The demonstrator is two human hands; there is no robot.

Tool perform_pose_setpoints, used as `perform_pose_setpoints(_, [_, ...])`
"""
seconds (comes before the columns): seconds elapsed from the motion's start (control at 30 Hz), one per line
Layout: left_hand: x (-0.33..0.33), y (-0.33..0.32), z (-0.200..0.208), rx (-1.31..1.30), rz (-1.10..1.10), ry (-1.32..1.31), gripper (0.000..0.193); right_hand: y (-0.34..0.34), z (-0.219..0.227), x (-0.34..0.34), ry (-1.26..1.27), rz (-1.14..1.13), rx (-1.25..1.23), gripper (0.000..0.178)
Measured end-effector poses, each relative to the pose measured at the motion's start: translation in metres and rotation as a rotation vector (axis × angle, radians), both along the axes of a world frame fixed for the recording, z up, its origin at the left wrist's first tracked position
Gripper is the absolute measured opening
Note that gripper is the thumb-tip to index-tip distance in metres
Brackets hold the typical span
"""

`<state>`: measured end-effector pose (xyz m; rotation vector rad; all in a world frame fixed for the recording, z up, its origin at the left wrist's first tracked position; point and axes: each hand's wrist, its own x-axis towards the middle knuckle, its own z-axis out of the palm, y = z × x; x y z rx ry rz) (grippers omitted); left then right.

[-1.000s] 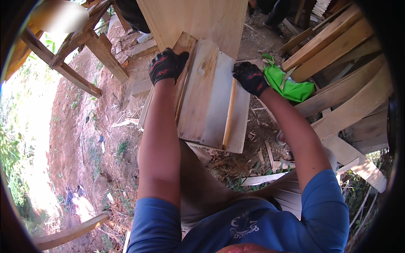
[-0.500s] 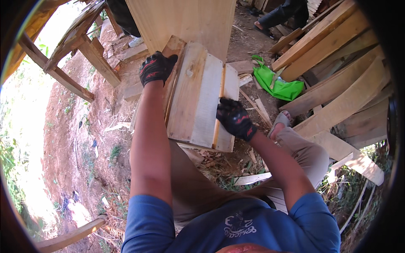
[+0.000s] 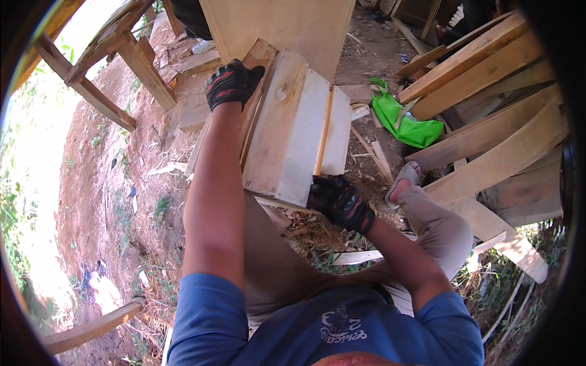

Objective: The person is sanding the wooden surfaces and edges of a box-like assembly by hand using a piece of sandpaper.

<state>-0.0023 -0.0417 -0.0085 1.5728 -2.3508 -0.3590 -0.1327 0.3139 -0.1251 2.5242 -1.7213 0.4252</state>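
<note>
A panel of joined pale boards (image 3: 292, 131) lies tilted in front of me, with a narrow strip (image 3: 324, 131) running along its right part. A browner board (image 3: 255, 91) stands along its left side. My left hand (image 3: 233, 84), in a black and red glove, is closed over the upper left edge of that brown board. My right hand (image 3: 342, 203), gloved alike, is at the panel's lower right corner, its fingers curled round the edge; the fingertips are partly hidden. Behind the panel rises a wide pale wooden sheet (image 3: 278, 33).
A wooden bench frame (image 3: 143, 73) stands at the far left. Long planks (image 3: 482, 67) are stacked at the right beside a bright green bag (image 3: 409, 125). Wood scraps (image 3: 379, 160) litter the dirt floor. Another person's dark trouser leg (image 3: 190, 18) shows at the top.
My right hand has slid down from the panel's right edge to its lower right corner. The left hand stays on the brown board. A person's leg at the upper right has shifted away.
</note>
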Motion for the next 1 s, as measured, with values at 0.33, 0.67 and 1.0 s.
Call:
perform_pose_setpoints(0.33, [0.002, 0.001, -0.001, -0.027, -0.01, -0.017, 0.07, -0.139, -0.023, -0.137, 0.083, -0.218, -0.076, 0.025])
perform_pose_setpoints(0.67, [0.009, -0.008, -0.001, -0.013, 0.006, -0.016, 0.079, -0.161, -0.03, -0.107, -0.202, -0.54, -0.183, 0.025])
perform_pose_setpoints(1.0, [-0.009, 0.007, 0.01, -0.036, 0.017, -0.076, 0.084, 0.007, -0.025, 0.03, -0.238, -0.388, -0.145, 0.022])
